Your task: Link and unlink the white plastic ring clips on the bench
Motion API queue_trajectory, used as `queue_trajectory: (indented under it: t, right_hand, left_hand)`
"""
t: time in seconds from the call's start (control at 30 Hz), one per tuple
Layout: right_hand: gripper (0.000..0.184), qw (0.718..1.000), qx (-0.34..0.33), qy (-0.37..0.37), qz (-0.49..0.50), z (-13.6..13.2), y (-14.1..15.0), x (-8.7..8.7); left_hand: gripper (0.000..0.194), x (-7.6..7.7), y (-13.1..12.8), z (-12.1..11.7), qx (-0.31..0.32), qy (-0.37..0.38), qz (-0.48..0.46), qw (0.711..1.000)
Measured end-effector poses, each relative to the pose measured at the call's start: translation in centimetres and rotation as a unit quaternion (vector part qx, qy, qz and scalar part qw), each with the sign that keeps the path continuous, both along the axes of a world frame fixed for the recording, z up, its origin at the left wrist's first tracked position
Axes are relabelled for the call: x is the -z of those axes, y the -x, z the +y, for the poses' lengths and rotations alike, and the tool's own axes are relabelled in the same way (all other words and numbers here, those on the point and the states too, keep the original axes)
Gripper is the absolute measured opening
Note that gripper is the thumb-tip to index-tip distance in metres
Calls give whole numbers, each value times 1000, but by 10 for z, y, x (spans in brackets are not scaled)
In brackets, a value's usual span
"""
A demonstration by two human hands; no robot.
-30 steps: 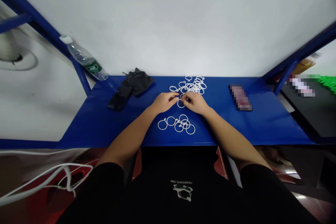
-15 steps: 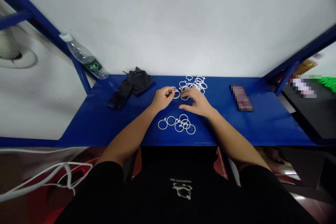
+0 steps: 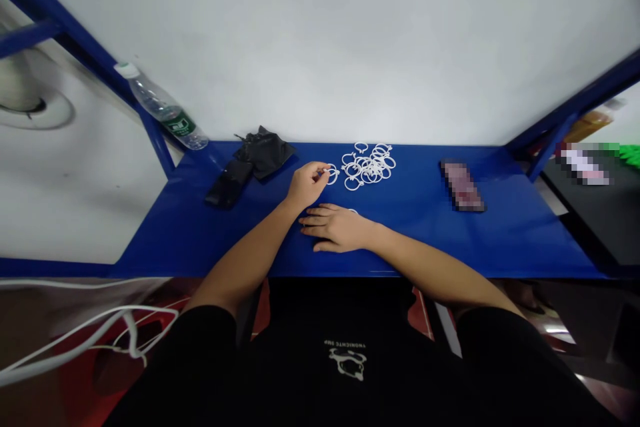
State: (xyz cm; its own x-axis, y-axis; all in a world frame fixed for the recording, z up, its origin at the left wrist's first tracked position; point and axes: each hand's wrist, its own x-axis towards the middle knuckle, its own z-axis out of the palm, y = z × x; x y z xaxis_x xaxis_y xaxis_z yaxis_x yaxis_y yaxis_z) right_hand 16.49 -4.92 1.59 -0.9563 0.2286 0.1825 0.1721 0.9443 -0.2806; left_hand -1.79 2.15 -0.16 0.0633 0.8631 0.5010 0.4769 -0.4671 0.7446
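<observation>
Between the thumb and fingers of my left hand (image 3: 307, 185) is a white ring (image 3: 332, 175), which looks like a plastic curtain ring with a small clip tab. My right hand (image 3: 336, 227) lies palm down with its fingers stretched out toward the left, over the group of rings near the front of the table. It hides nearly all of that group; only a bit of one white rim (image 3: 353, 211) shows behind the hand. Several more white rings (image 3: 371, 170) lie heaped just right of my left hand, toward the wall.
The blue table (image 3: 420, 233) meets a white wall at the back. Left stand a clear bottle (image 3: 170, 113), a black pouch (image 3: 265, 152) and a dark flat case (image 3: 229, 184). A blurred-out phone (image 3: 463, 185) lies right. Blue frame bars (image 3: 155, 140) rise at both ends.
My right hand has moved from beside the heap toward the front of the table and now covers the nearer rings. The left hand has barely shifted and still holds its ring.
</observation>
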Motion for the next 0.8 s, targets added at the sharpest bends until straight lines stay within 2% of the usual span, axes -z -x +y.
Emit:
queue_trajectory:
  t: [0.13, 0.3, 0.37, 0.43, 0.57, 0.63, 0.7, 0.8]
  right_hand:
    - [42, 999, 37, 5, 14, 19, -10, 1]
    - [34, 994, 63, 36, 84, 29, -21, -2]
    - [32, 986, 105, 48, 123, 31, -26, -6]
    - [31, 970, 177, 48, 158, 33, -33, -9]
    - [32, 918, 331, 53, 210, 40, -43, -9]
    - [39, 893, 381, 77, 225, 44, -46, -6]
    - [45, 884, 401, 99, 221, 48, -47, -4]
    - [42, 898, 382, 111, 186, 49, -46, -4]
  left_hand:
    - [17, 0, 1, 1, -15, -18, 13, 1000]
    - [22, -1, 4, 1, -18, -21, 29, 999]
    - [21, -2, 4, 1, -11, -22, 38, 999]
    - [19, -2, 4, 0, -1, -22, 46, 999]
    - [17, -2, 2, -2, 20, -21, 56, 998]
    - [17, -3, 1, -3, 38, -24, 57, 997]
    - [18, -5, 0, -5, 61, -35, 54, 996]
    - [24, -8, -2, -9, 86, -55, 52, 993]
